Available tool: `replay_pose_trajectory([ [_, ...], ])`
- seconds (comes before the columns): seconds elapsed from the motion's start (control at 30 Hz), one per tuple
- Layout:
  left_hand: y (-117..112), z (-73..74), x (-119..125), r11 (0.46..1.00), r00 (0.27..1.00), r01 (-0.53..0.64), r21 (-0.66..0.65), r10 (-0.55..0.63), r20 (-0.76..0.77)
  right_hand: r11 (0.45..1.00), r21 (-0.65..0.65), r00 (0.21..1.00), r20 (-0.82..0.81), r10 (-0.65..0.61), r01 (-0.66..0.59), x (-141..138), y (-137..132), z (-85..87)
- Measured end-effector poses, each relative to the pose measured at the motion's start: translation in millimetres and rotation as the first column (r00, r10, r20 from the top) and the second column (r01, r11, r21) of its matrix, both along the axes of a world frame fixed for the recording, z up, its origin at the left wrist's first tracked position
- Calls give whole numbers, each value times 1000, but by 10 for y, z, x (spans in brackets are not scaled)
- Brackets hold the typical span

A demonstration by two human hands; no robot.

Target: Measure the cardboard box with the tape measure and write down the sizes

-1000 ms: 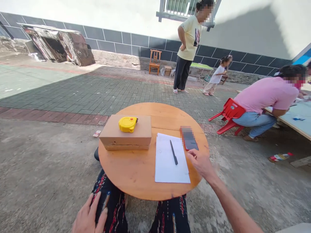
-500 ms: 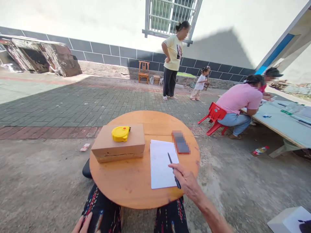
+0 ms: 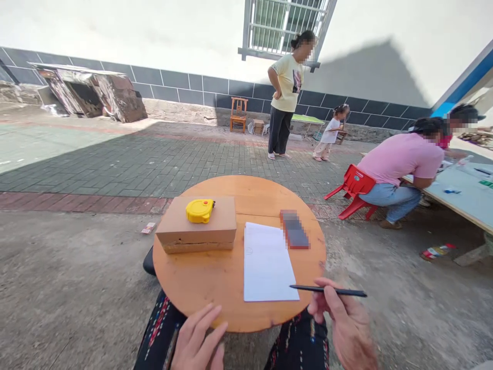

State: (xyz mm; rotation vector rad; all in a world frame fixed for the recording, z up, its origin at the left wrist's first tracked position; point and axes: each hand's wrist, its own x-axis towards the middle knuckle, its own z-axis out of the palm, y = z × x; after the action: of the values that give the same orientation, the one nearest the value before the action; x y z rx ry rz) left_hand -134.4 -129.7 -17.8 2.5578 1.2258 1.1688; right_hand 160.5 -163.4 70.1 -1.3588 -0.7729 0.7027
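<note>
Pen [image 3: 327,291] held level in right hand [image 3: 348,329]

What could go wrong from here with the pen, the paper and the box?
1. The right hand holds the pen level in its fingertips, past the table rim; a loose grip could drop it.
2. The paper lies unweighted near the rim; it may slide off.
3. The box sits at the left rim with the tape measure on top; a knock could tip both.
</note>
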Motion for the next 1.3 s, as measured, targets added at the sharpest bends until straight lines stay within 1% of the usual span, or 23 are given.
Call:
replay_pose_trajectory([
  [0.07, 195, 144, 292, 994, 994, 109, 23, -109, -23, 999, -48, 997, 70, 26, -23, 5, 94, -65],
  [0.1, 294, 200, 420, 986, 986, 163, 15, -163, -45, 996, -74, 992, 114, 48, -40, 9, 144, -96],
  [0.13, 390, 247, 535, 982, 980, 190, -13, -191, -60, 994, -97, 986, 153, 73, -58, 14, 199, -125],
  [0.2, 568, 313, 718, 973, 971, 218, -81, -224, -84, 989, -114, 971, 209, 116, -94, 21, 327, -176],
  [0.3, 808, 360, 892, 963, 962, 205, -175, -231, -146, 988, -106, 958, 254, 135, -111, 12, 584, -227],
  [0.4, 1034, 368, 999, 955, 939, 195, -225, -248, -239, 987, -125, 949, 283, 138, -106, -30, 903, -247],
  [0.5, 1248, 356, 1101, 957, 918, 192, -219, -254, -305, 985, -131, 937, 316, 148, -112, -84, 1205, -268],
  [0.6, 1418, 330, 1196, 957, 906, 179, -230, -251, -342, 983, -127, 914, 369, 168, -130, -113, 1409, -315],
  [0.73, 1535, 275, 1248, 954, 900, 172, -246, -254, -354, 978, -150, 880, 432, 195, -143, -93, 1482, -400],
  [0.87, 1542, 228, 1228, 958, 907, 171, -231, -245, -343, 977, -171, 865, 463, 192, -126, -67, 1419, -488],
  [0.93, 1527, 219, 1215, 957, 908, 165, -238, -242, -343, 982, -163, 836, 522, 172, -101, -51, 1403, -528],
  [0.97, 1521, 218, 1209, 957, 908, 165, -240, -242, -343, 984, -149, 795, 584, 165, -94, -37, 1411, -544],
  [1.0, 1518, 218, 1205, 956, 907, 165, -243, -243, -343, 987, -129, 725, 671, 158, -96, -18, 1431, -555],
  [1.03, 1518, 219, 1203, 955, 906, 168, -245, -248, -344, 988, -109, 619, 770, 152, -106, 7, 1461, -561],
  [1.1, 1525, 223, 1209, 953, 903, 168, -251, -251, -348, 979, -141, 333, 925, 184, -147, 71, 1531, -560],
  [1.13, 1528, 227, 1216, 953, 902, 166, -254, -251, -351, 969, -191, 184, 958, 219, -159, 107, 1561, -554],
  [1.17, 1527, 236, 1223, 952, 901, 166, -257, -253, -354, 956, -250, 56, 964, 261, -157, 144, 1581, -545],
  [1.2, 1518, 249, 1226, 951, 901, 165, -260, -253, -354, 942, -302, -43, 953, 298, -147, 180, 1589, -535],
  [1.23, 1501, 269, 1219, 952, 904, 163, -261, -250, -347, 931, -339, -114, 939, 325, -138, 213, 1587, -521],
  [1.27, 1475, 298, 1197, 952, 910, 164, -257, -246, -333, 929, -346, -157, 932, 326, -130, 241, 1579, -501],
  [1.3, 1439, 338, 1152, 955, 920, 179, -237, -248, -303, 937, -326, -175, 937, 303, -127, 260, 1571, -471],
])
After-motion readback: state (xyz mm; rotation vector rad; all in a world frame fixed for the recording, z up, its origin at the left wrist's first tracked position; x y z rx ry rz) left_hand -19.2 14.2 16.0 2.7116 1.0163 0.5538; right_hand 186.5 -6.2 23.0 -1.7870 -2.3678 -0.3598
